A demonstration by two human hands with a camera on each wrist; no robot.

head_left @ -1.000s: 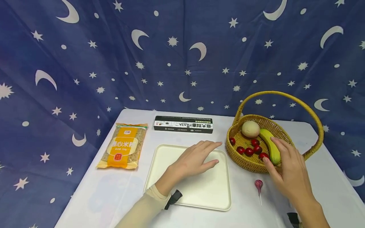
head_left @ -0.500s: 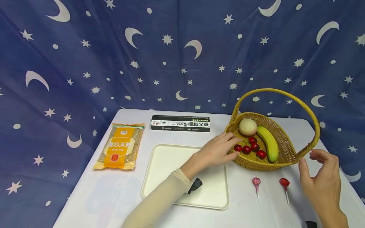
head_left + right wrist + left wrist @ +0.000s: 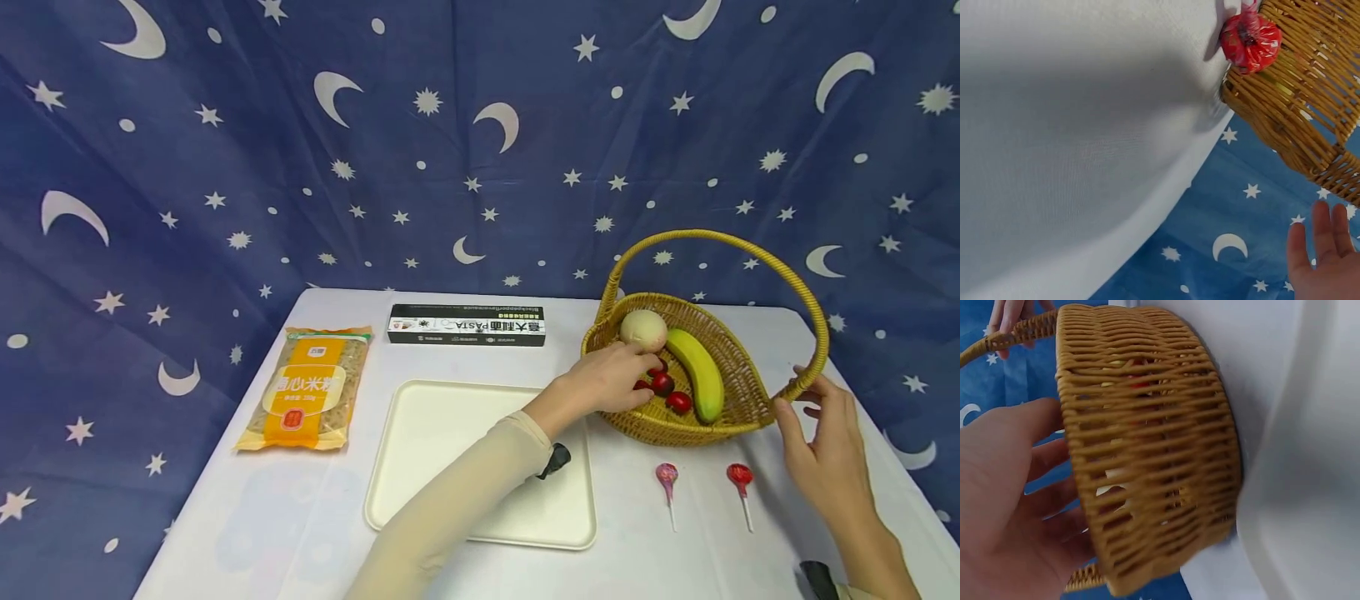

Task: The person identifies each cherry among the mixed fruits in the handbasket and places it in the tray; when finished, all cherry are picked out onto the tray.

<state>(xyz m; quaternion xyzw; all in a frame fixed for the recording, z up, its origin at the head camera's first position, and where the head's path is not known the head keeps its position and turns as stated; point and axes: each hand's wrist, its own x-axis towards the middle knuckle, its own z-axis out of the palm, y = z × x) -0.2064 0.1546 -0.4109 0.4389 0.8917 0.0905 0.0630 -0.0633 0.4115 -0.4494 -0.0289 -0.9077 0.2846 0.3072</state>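
A wicker basket [image 3: 652, 429] with an arched handle [image 3: 810, 292] stands at the right of the table. Inside lie a banana [image 3: 697, 375], a pale round fruit [image 3: 643, 331] and cherry-like red fruits [image 3: 678, 403], some covered by fingers. My left hand [image 3: 607, 379] reaches over the basket's left rim, fingertips down among the red fruits; in the left wrist view its loosely bent fingers [image 3: 1054, 500] show behind the weave. At the handle's right foot, my right hand [image 3: 828, 442] holds it, thumb in front and fingers behind.
Two lollipops, one pink [image 3: 667, 475] and one red [image 3: 740, 475], lie before the basket. A cream tray [image 3: 435, 467] sits under my left forearm. Behind it is a black PASTA box [image 3: 467, 325]; an orange noodle bag [image 3: 307, 387] lies left. A starry curtain [image 3: 420, 167] hangs behind.
My left hand has moved right from over the tray into the basket. My right hand let go of the red lollipop on the table, then moved to the basket's handle.
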